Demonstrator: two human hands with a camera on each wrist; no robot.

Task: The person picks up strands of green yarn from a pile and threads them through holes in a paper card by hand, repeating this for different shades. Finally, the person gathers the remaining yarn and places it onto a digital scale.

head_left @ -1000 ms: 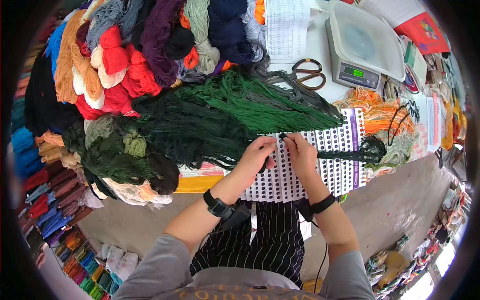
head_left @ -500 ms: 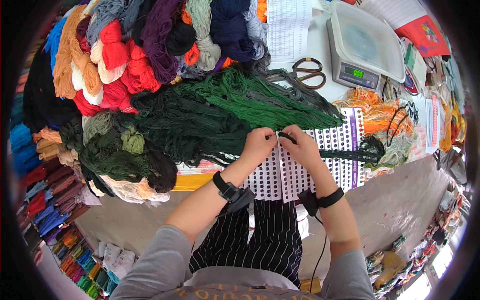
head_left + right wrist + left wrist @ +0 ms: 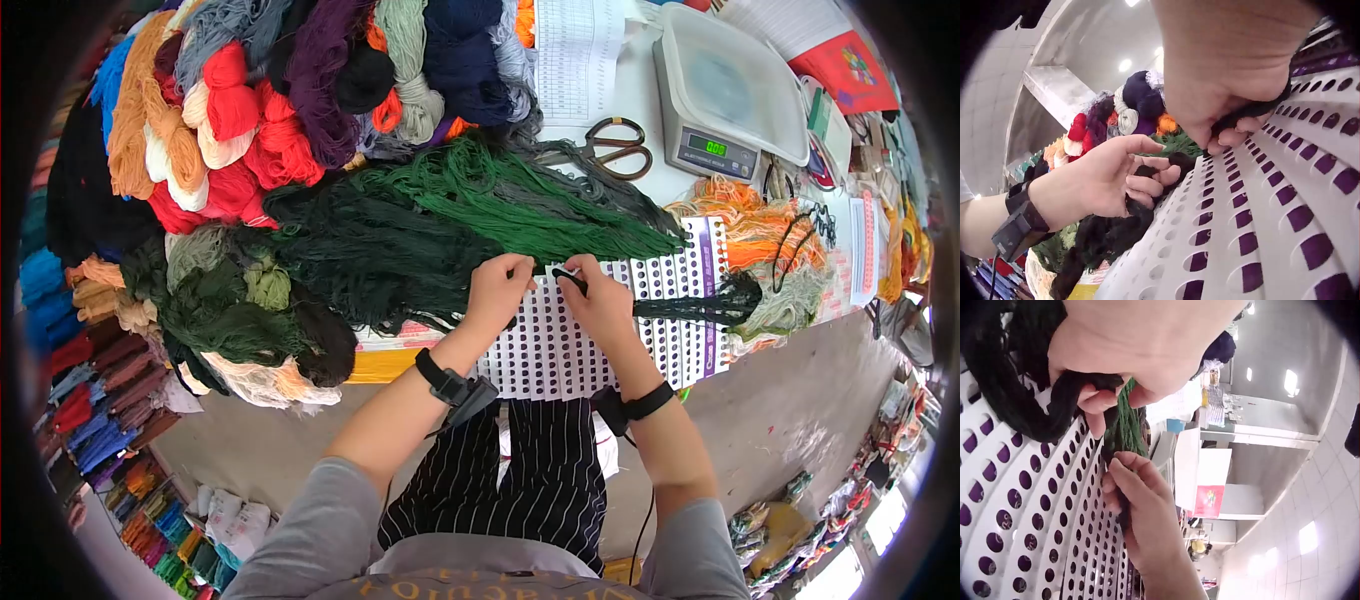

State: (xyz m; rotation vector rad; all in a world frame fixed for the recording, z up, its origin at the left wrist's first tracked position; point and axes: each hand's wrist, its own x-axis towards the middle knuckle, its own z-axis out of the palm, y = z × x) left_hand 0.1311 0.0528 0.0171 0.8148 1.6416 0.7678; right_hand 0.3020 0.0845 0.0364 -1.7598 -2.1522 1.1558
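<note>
Layered white cards punched with rows of holes [image 3: 560, 355] lie on the table's near edge. My left hand [image 3: 500, 292] is over the left part of their far edge, its curled fingers gripping a thick strand of dark yarn [image 3: 1063, 403], seen in the left wrist view. A short gap to the right, my right hand [image 3: 600, 302] pinches another dark strand [image 3: 1244, 115] against the far edge of the cards. Dark green yarn [image 3: 400, 255] spreads to the left of the hands, and a bundle of brighter green yarn [image 3: 560, 225] lies just beyond them.
Scissors [image 3: 620, 150] lie beyond the green yarn, near a digital scale [image 3: 710, 150] with a clear tray. Many coloured hanks, including red yarn [image 3: 230, 95], are heaped at the far left. Orange yarn [image 3: 755, 225] sits at the right end of the cards.
Both hands first shifted slightly away from the body. My left hand has then moved left, widening the gap between the hands, while the right stays near the cards' far edge with its strand.
</note>
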